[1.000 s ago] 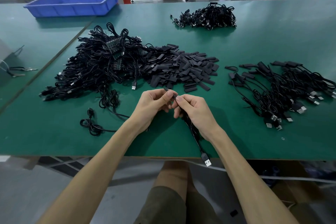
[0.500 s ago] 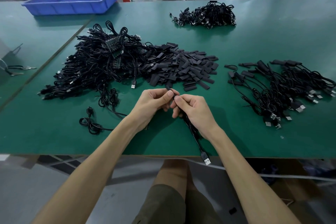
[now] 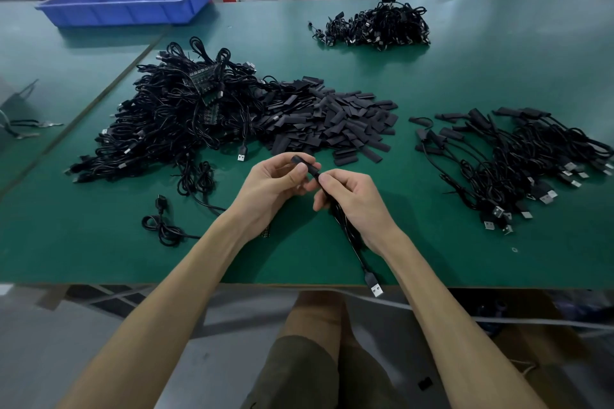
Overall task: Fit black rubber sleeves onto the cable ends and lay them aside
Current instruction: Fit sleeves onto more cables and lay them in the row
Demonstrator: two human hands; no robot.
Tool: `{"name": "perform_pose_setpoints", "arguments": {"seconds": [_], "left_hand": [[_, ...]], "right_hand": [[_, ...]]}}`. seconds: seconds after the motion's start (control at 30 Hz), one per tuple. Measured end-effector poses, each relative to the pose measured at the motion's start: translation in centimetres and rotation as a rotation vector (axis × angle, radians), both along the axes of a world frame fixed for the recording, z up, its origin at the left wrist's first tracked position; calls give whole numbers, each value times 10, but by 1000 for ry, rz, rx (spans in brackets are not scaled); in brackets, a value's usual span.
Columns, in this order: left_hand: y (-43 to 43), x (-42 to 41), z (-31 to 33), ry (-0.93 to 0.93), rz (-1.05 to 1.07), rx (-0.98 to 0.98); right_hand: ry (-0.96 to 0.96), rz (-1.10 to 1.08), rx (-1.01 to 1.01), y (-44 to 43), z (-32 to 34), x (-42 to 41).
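Left hand (image 3: 270,188) pinches the sleeve (image 3: 296,160), right hand (image 3: 357,202) grips the cable (image 3: 362,262) (axes aligned); finished pile (image 3: 518,156) lies rightward, nearer that hand

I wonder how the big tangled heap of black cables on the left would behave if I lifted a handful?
Probably floppy: the thin black cable held in the right hand sags limply across the green table. Likely to snag: the tangled heap of black cables is interlooped, so neighbours may drag along.
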State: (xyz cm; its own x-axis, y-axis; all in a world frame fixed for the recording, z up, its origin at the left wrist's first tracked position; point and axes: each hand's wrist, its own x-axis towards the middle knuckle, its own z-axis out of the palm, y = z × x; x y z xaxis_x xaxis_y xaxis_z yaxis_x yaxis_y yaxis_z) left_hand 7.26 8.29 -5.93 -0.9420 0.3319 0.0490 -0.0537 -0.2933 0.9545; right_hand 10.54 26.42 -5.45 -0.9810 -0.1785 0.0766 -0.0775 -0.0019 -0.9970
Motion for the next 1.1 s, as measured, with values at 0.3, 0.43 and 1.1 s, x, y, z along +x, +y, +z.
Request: {"name": "perform_pose_setpoints", "arguments": {"seconds": [0.3,0.43,1.1], "left_hand": [[0,2,0,13,41,-22],[0,3,0,10,55,15],[1,6,1,128,89,-173]], "right_hand": [[8,-1,18,2,-3,-2],[6,5,9,0,-2,-2],[4,-2,49,1,-3,-1]]}}
